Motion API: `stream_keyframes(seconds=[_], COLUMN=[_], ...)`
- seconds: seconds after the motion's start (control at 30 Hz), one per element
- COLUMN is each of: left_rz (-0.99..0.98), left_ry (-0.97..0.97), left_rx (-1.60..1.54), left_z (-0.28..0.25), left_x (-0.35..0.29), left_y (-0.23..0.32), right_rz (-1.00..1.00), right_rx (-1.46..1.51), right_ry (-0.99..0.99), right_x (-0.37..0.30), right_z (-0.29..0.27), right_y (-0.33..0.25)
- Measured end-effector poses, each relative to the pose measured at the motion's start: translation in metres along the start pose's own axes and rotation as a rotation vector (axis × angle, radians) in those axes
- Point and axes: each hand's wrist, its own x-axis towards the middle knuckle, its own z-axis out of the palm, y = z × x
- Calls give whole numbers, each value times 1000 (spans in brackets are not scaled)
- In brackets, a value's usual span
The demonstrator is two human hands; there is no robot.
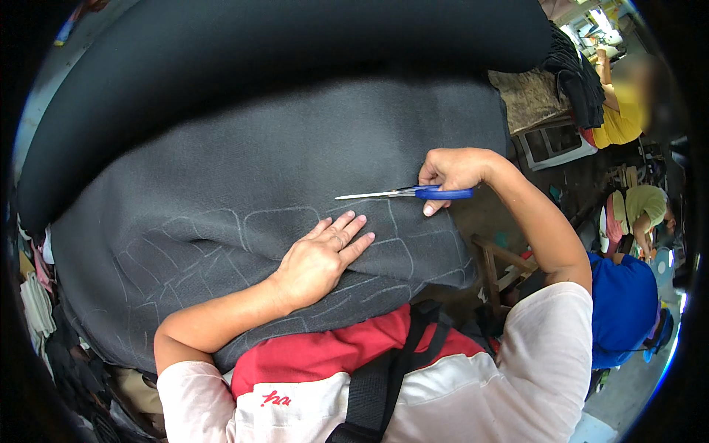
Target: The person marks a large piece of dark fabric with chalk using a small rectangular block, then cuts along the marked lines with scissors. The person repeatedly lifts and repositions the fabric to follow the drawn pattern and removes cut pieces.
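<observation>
Dark cloth should lie flat beneath the spread left hand, while the right hand, near cloth's right edge, pinches blue-handled scissors beside chalk lines.

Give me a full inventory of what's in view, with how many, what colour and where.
scissors: 1, blue handles, silvery blades, above the cloth
cloth: 1 spread, dark grey, centre
drawn lines: many, pale, on the cloth
large roll: 1, black, top
fabric stack: 1, black, upper right
wooden frame: 1, brown, right of the cloth
folded fabric: 1 pile, whitish, left edge
co-workers: 3, in yellow, pale green and blue, right side
small background items: uncounted, mixed, right edge, too small to tell
shirt: 1, white and red, bottom
strap: 1, black, across the shirt
left hand: 1, bare, flat on the cloth
right hand: 1, bare, gripping the scissors
</observation>
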Motion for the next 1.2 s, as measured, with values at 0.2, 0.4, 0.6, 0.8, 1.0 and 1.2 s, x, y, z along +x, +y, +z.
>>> stream_keyframes(seconds=[0.2,0.4,0.6,0.8,1.0,1.2], left_rz=[37,57,47,58,93,101], left_ry=[43,22,33,66,66,75], left_rx=[-224,-323,-428,-483,-487,-515], left_z=[-4,2,5,7,6,7], left_x=[-5,-6,-5,-5,-7,-5], left_y=[-4,-11,-14,-13,-15,-14], right_rz=[34,-54,19,-97,19,-104], right_rx=[41,49,69,36,37,-53], right_ry=[-166,-69,-85,-77,-131,-100], right_x=[2,12,12,22,19,30], right_z=[-16,-12,-9,-7,-10,-8], right_y=[4,3,-4,-19,-30,-46])
